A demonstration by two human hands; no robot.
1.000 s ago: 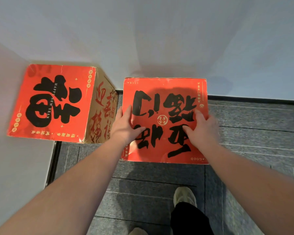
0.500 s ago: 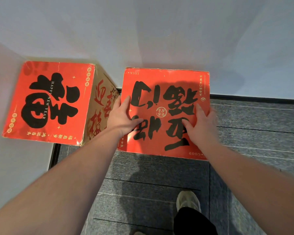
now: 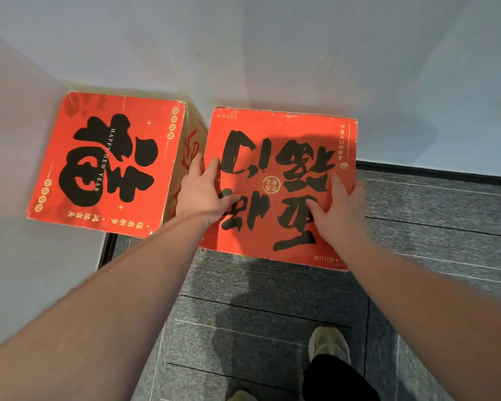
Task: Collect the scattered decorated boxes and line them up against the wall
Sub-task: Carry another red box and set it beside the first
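Both hands lie on the top face of the right-hand box [image 3: 278,186], which sits on the grey carpet [image 3: 272,314] with its far edge close against the white wall [image 3: 272,53]; the left hand [image 3: 204,195] rests at the box's left edge, thumb spread across the red face and fingers reaching along that edge, while the right hand [image 3: 337,208] presses near the right edge with its fingers fairly straight, so neither grip clamps the box and both seem simply to bear down and steer it; whether any fingers wrap down the sides cannot be told. To finish this step well, the push should probably be even from both palms, sliding the box left until it meets the corner box [image 3: 107,166] and stays flush to the wall, without twisting it; a narrow gap shows between the two. The box's top looks roughly square, with no clear long axis; its black lettering reads upside down from here, the "GOOD" edge lying near and "LUCK" far, whereas the corner box's "HAPPY NEW YEAR" runs from far to near.
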